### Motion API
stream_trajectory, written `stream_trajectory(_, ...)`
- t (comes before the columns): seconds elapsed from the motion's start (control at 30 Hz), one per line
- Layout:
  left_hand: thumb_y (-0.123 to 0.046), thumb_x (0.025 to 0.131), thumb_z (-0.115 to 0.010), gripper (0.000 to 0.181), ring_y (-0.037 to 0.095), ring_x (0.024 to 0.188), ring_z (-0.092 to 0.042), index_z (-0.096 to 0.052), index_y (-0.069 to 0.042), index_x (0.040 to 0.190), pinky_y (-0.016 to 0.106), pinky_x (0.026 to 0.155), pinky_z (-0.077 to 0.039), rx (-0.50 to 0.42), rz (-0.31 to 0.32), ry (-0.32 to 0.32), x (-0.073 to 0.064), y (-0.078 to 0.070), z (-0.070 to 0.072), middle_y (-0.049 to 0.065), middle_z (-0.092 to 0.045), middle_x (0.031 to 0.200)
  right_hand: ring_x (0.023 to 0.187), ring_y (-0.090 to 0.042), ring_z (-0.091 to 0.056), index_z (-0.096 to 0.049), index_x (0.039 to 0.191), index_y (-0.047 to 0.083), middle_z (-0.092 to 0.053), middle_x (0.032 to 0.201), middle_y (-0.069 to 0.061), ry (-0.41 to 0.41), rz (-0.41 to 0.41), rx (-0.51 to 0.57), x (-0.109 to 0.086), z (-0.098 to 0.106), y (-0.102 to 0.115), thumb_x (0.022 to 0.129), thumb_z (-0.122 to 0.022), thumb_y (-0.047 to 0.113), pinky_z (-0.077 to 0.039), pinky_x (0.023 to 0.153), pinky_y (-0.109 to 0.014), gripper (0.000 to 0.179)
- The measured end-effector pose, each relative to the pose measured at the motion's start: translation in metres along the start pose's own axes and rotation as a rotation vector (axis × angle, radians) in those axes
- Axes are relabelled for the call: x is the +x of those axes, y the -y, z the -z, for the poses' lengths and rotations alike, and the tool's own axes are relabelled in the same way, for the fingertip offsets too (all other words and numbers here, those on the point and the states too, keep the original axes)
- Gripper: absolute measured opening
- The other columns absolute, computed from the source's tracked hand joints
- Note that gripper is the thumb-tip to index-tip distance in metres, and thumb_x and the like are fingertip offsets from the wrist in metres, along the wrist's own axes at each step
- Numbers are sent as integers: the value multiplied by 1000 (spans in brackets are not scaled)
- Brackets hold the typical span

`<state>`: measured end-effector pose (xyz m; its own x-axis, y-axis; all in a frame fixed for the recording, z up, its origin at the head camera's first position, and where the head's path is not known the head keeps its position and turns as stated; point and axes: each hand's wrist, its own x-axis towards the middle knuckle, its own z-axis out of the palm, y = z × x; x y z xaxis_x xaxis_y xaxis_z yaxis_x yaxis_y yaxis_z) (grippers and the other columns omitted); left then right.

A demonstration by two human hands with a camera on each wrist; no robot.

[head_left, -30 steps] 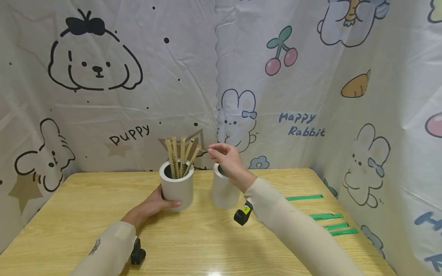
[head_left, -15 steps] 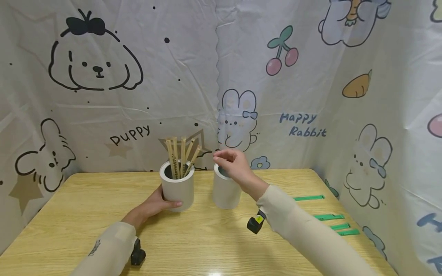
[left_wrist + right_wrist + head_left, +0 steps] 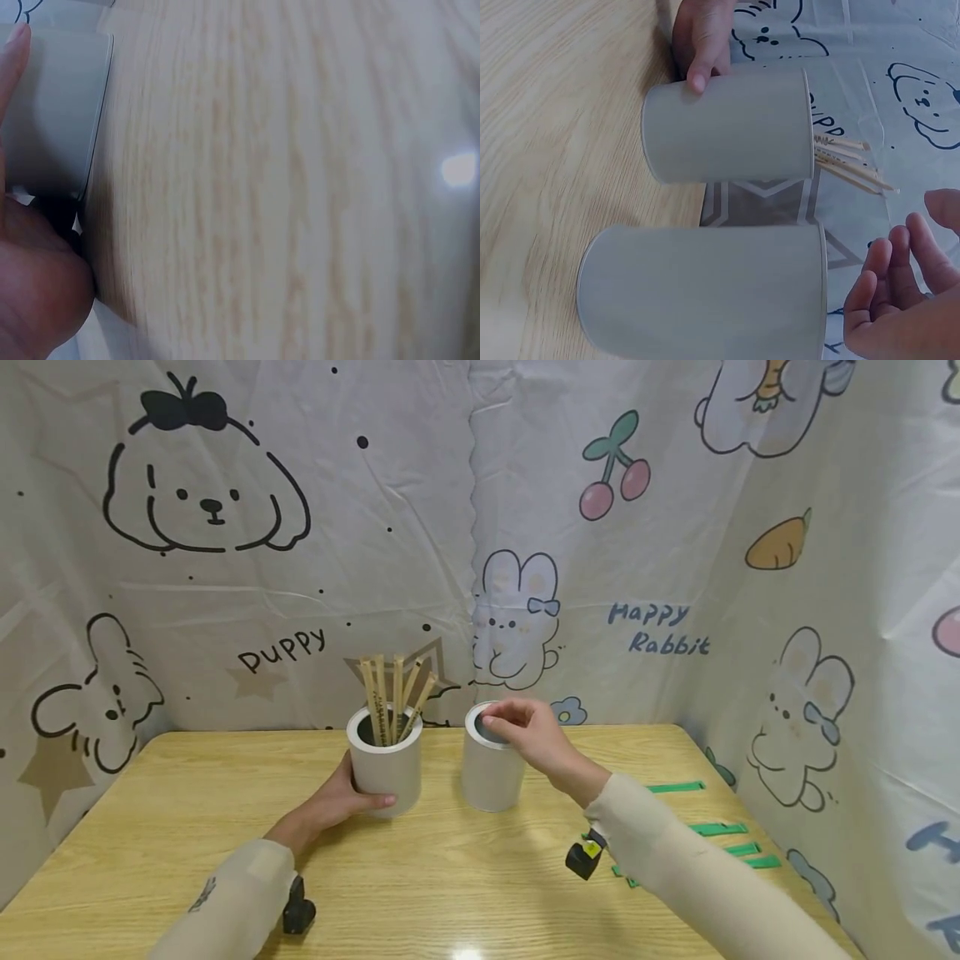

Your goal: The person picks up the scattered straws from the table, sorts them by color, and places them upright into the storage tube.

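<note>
1. Left hand holds the left cup low on its side wall, thumb across the front and fingers curled round the back; the right wrist view shows a fingertip pressed on the wall near the base.
2. The left cup stands upright on the wooden table, left of centre, and contains several wooden sticks that fan out above its rim.
3. Right hand hovers at the mouth of the right cup, fingers loosely bent and grouped over the rim. The right wrist view shows the fingers apart with nothing between them.
4. The right cup stands upright just beside the left cup, with a narrow gap between the two. Its inside cannot be seen.
5. Green strips lie flat on the table's right side, near the right sleeve.
6. A printed cartoon sheet hangs behind and to the right of the table
</note>
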<state>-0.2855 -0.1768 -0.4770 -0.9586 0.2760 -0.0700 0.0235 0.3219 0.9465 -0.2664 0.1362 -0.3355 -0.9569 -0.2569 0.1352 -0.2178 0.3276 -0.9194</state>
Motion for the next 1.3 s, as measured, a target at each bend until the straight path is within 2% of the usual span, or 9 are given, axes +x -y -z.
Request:
stream_trajectory(0.2, -27, 83, -85, 117, 44, 150, -29, 0, -7, 162, 61, 123, -26, 10, 0, -8, 0, -1, 0, 23, -23, 164, 94, -12, -61, -67, 116, -6, -70, 116, -19, 30, 27, -27, -5, 10, -5, 99, -65, 16, -49, 85, -24, 28)
stream_trajectory(0.43, -29, 83, -85, 115, 46, 147, -34, -4, -3, 161, 61, 120, -30, 47, -27, 22, 0, -2, 0, 26, -28, 161, 91, -12, -63, -68, 115, -8, -71, 113, -19, 26, 52, -87, -12, 20, -12, 98, -65, 12, -51, 84, -22, 26)
stream_trajectory(0.57, -28, 84, -84, 113, 47, 146, -35, -6, -2, 161, 61, 119, -32, 48, -49, 34, -1, -3, 0, 27, -30, 160, 91, -19, -63, -68, 114, -8, -71, 110, -18, 34, 64, -113, -15, 25, -17, 98, -65, 11, -51, 82, -24, 25)
stream_trajectory(0.7, -27, 84, -84, 110, 47, 145, -36, -8, 0, 160, 60, 119, -34, 34, -68, 39, -4, -4, 2, 28, -31, 159, 96, -25, -64, -68, 115, -8, -70, 113, -19, 37, 66, -124, -20, 33, -20, 99, -64, 12, -51, 85, -28, 26)
stream_trajectory(0.83, -26, 84, -83, 106, 46, 142, -40, -13, -1, 160, 60, 116, -36, 48, -83, 16, -8, -6, 4, 27, -35, 157, 99, -20, -65, -68, 116, -6, -68, 118, -20, 36, 90, -140, -25, 43, -23, 100, -64, 15, -52, 88, -29, 27)
stream_trajectory(0.97, -28, 84, -84, 108, 46, 142, -39, -11, -6, 161, 62, 116, -36, 79, -64, -12, -12, -9, 8, 27, -35, 157, 95, -12, -62, -70, 113, -2, -69, 115, -18, 42, 154, -191, -34, 55, -31, 99, -65, 15, -53, 82, -25, 22)
stream_trajectory(1.07, -30, 84, -84, 112, 48, 144, -36, -7, -9, 162, 64, 117, -34, 80, -39, -26, -14, -10, 13, 29, -31, 160, 91, -11, -61, -71, 110, 1, -71, 109, -15, 48, 188, -238, -41, 63, -37, 99, -65, 13, -52, 78, -25, 18)
stream_trajectory(1.3, -30, 87, -81, 107, 51, 146, -31, -8, -9, 162, 66, 118, -31, 78, -33, -45, -21, -10, 19, 31, -26, 161, 90, -10, -63, -72, 110, 3, -73, 106, -13, 35, 193, -298, -47, 78, -52, 99, -65, 13, -53, 78, -26, 16)
